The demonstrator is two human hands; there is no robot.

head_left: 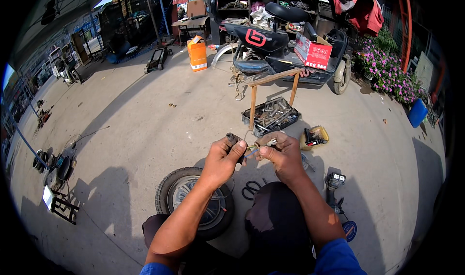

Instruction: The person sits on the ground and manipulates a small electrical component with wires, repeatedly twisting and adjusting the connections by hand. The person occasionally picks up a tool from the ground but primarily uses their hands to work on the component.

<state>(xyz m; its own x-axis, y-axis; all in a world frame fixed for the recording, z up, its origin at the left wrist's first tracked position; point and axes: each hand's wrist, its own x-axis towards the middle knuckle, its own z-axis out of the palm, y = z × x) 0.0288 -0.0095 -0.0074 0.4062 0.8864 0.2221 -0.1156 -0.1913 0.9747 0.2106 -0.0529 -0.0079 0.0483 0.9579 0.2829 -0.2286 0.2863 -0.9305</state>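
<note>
Both hands are raised above a wheel with a black tyre and grey rim (175,191), lying beside my knees. My left hand (224,160) is closed on a short dark cylindrical part (231,138), with its thumb across it. My right hand (283,156) is closed, thumb and fingers pinching thin coloured wires (251,149) that run between the two hands; their exact ends are hidden by my fingers. Black coiled loops (251,190) lie on the ground by my right knee.
An open toolbox (278,117), wooden stand (273,76), yellow container (317,137) and power tool (332,185) are on the concrete ground (121,129). Behind stand a black scooter (254,38) with red box (315,54), an orange box (197,54) and potted flowers (378,67). Metal frames (63,209) lie left.
</note>
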